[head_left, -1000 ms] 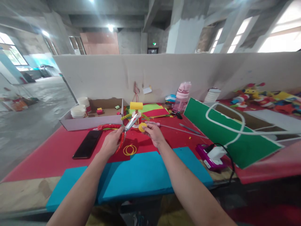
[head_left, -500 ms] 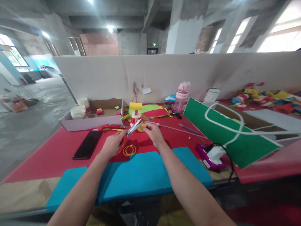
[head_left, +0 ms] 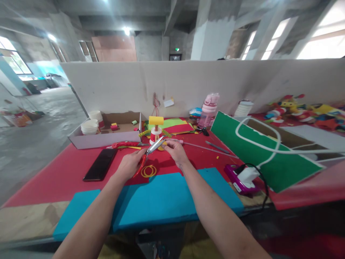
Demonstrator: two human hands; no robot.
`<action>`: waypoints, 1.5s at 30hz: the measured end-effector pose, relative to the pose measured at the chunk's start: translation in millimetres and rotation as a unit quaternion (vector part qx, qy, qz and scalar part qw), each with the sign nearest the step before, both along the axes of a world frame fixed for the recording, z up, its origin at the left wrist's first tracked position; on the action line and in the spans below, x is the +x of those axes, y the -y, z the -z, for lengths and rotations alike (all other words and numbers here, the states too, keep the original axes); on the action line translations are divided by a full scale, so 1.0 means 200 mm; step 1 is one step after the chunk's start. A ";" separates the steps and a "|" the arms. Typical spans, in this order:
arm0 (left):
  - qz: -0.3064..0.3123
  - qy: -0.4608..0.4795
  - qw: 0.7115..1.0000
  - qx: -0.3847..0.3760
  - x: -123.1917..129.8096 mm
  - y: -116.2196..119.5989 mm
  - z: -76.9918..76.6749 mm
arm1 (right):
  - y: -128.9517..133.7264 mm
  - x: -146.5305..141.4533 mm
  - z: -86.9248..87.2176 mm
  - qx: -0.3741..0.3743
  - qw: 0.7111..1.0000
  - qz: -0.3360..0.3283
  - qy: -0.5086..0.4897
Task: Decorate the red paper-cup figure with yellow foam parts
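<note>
My left hand (head_left: pixel 131 164) is closed round the red handles of the scissors (head_left: pixel 155 145), whose blades lie nearly together and point up and right. Pinched in the fingers of my right hand (head_left: pixel 175 151) is a small yellow paper piece (head_left: pixel 161 146), right at the blades. Just behind them stands a paper-cup figure (head_left: pixel 155 135) with a yellow roll on top and green folded arms. Yellow rings (head_left: pixel 148 171) lie on the red cover below the scissors.
A black phone (head_left: pixel 100 165) lies at left, near an open box (head_left: pixel 107 141) with cups. Blue sheets (head_left: pixel 156 201) line the front edge. At right are a purple power strip (head_left: pixel 239 181), a green board (head_left: pixel 258 154) and a white cable. A pink bottle (head_left: pixel 208 109) stands behind.
The scissor blades have closed from a wider opening beside the yellow piece. Both hands have stayed nearly in place.
</note>
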State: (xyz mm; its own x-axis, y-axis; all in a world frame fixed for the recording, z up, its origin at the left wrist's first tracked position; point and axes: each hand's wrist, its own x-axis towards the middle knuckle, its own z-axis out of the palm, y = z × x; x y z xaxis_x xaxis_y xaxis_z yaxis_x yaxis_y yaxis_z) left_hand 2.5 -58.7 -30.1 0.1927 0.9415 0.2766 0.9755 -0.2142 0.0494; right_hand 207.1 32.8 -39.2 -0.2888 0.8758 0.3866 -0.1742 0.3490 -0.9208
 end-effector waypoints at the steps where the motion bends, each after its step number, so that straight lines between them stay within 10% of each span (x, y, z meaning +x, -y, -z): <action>1: 0.001 0.000 1.000 -0.001 0.00 0.00 0.00 | 0.00 0.00 0.00 -0.001 1.000 -0.005 0.000; 45: 0.012 0.006 1.000 0.003 0.00 0.00 -0.01 | 0.01 0.02 -0.01 -0.013 1.000 -0.018 0.006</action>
State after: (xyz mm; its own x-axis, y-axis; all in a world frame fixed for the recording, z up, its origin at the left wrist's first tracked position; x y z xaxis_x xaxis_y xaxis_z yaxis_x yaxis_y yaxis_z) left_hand 2.1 -59.4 -28.2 0.2120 0.9350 0.2844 0.9695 -0.2379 0.0596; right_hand 211.0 30.9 -36.4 -0.3248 0.8748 0.3596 -0.1759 0.3177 -0.9317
